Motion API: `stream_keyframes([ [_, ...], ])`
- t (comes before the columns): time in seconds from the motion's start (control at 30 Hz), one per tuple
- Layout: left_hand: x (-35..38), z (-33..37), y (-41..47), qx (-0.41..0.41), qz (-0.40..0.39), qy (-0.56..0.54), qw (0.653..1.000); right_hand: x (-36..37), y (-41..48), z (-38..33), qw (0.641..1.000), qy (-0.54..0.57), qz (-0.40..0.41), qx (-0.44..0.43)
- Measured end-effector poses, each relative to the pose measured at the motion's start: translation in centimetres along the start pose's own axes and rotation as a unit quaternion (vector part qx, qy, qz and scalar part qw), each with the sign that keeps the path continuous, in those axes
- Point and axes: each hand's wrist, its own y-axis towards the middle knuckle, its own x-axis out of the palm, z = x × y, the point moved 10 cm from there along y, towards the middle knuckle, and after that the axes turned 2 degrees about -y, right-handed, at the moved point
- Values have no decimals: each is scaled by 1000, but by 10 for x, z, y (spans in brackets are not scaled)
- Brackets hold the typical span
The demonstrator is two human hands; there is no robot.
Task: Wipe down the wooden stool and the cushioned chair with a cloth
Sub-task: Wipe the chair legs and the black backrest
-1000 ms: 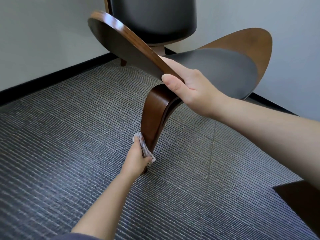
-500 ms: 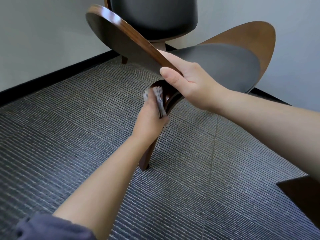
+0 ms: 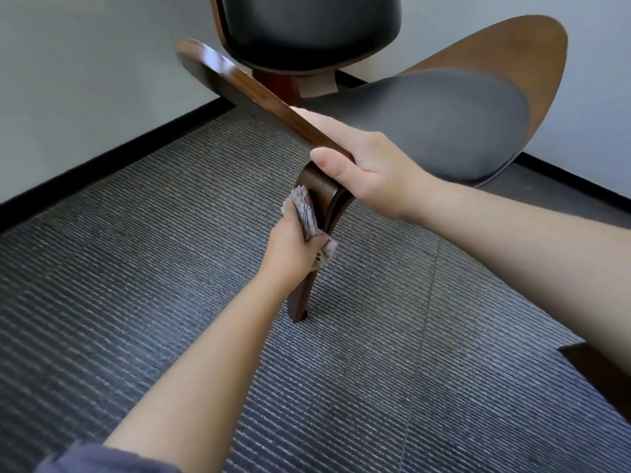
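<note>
The cushioned chair [image 3: 440, 128] has a dark seat pad, curved brown wooden wings and a black padded back at the top. My right hand [image 3: 365, 165] grips the front edge of the chair's wooden seat, thumb on top. Below it, my left hand [image 3: 293, 247] holds a light grey, frayed cloth [image 3: 307, 216] pressed against the upper part of the curved wooden front leg [image 3: 302, 298]. The leg's foot rests on the carpet.
Dark striped carpet [image 3: 136, 268] covers the floor. White walls with a black baseboard [image 3: 102, 158] meet in the corner behind the chair. A dark brown wooden piece [image 3: 601, 373] shows at the right edge.
My left hand with the cloth went from the foot of the leg up to its top, and has now slid a little back down. My right hand has kept its grip on the seat edge.
</note>
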Motion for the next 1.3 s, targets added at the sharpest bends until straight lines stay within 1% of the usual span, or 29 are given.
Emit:
stream_keyframes([
  [0.07,-11,5,-21,-8,2,-39,999,0,0,-1,1000,3,-13,-1],
  [0.17,-34,27,-60,-18,-6,-65,998,1,-1,-2,999,3,-48,18],
  [0.23,-50,46,-87,-37,-22,-87,995,1,-3,1,993,-27,-90,68],
  [0.3,-68,69,-114,-56,-39,-103,992,4,-10,7,973,-47,-164,156],
  [0.33,-78,82,-126,-63,-47,-107,991,5,-18,6,958,-29,-195,207],
  [0.37,-89,96,-136,-69,-51,-115,990,3,-25,2,945,10,-206,255],
  [0.4,-102,110,-145,-78,-53,-124,988,-3,-31,-6,932,66,-193,299],
  [0.47,-128,139,-156,-92,-58,-148,983,-22,-37,-26,902,186,-126,369],
  [0.5,-142,155,-159,-95,-61,-159,981,-32,-39,-38,883,234,-103,394],
  [0.53,-154,171,-160,-98,-67,-163,979,-38,-41,-49,860,278,-99,417],
  [0.57,-165,188,-160,-100,-75,-167,978,-41,-43,-60,827,328,-114,441],
  [0.6,-176,204,-158,-101,-81,-171,977,-41,-45,-72,782,388,-144,466],
  [0.67,-192,234,-152,-102,-97,-187,972,-43,-50,-97,678,502,-198,499],
  [0.7,-197,247,-148,-102,-107,-193,970,-50,-48,-104,650,532,-210,500],
  [0.77,-203,267,-138,-100,-126,-192,968,-67,-40,-106,637,556,-207,492],
  [0.9,-206,290,-109,-101,-143,-176,969,-96,-20,-93,622,594,-170,482],
  [1.0,-194,297,-77,-127,-156,-183,962,-112,0,-68,617,613,-144,472],
  [1.1,-182,293,-37,-211,-140,-226,941,-131,27,-33,615,620,-97,477],
  [1.13,-178,291,-21,-226,-135,-215,941,-136,36,-20,619,614,-83,482],
  [1.23,-176,288,30,-228,-95,-141,959,-150,60,15,630,593,-46,500],
  [1.27,-175,288,48,-228,-83,-137,960,-152,69,25,626,596,-34,501],
  [1.3,-172,285,63,-231,-80,-137,960,-154,78,34,615,608,-24,503],
])
